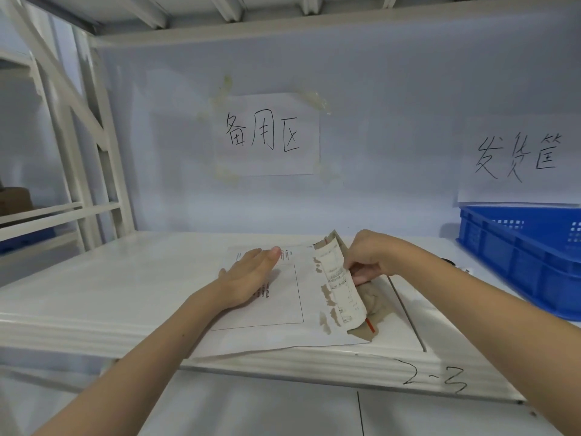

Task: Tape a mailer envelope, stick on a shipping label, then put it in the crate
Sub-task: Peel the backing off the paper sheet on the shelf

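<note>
Mailer envelope (283, 309) left of the crate (518, 262) — left hand (248, 278) flat on it, right hand (367, 259) pinching the flap (339, 278) — folding step, tape's probably next.

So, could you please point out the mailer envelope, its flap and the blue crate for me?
mailer envelope (283, 297): head view, on its flat white face inside the printed box.
flap (341, 287): head view, on the lifted flap's printed side.
blue crate (515, 259): head view, on its near side wall.

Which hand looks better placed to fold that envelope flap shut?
Probably the right hand: it already pinches the raised flap, while the left hand lies flat, pinning the mailer envelope.
</note>
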A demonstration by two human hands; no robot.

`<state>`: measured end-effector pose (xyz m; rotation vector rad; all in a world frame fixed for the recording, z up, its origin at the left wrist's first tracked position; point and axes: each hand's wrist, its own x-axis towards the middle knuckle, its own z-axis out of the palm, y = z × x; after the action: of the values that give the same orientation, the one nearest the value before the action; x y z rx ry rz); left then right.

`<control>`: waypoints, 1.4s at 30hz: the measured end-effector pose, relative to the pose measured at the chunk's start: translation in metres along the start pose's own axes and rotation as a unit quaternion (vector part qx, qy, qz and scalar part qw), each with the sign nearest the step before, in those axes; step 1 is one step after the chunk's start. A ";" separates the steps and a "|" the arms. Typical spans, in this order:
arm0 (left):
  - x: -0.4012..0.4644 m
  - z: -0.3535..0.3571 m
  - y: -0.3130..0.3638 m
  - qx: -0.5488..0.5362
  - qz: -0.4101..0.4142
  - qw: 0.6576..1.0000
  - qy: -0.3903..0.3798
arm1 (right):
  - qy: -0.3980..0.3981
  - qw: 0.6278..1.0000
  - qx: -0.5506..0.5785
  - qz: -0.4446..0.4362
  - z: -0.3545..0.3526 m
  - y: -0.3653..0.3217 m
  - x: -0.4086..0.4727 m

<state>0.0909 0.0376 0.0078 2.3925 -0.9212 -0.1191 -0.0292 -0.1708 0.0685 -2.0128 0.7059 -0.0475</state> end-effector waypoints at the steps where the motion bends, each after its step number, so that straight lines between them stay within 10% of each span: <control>1: 0.001 0.000 -0.001 -0.010 0.005 1.000 0.005 | 0.001 1.000 -0.012 0.004 0.001 0.000 0.001; 17: 0.010 -0.008 -0.013 -0.254 -0.013 0.967 0.028 | -0.123 0.983 0.121 0.059 0.020 -0.006 0.030; 42: -0.019 0.006 0.024 -0.345 -0.084 0.934 0.040 | -0.022 0.988 -0.154 0.023 0.030 -0.019 0.046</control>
<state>0.0603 0.0320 0.0133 1.7927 -0.5140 -0.3465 0.0265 -0.1634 0.0565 -2.2821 0.7680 0.1396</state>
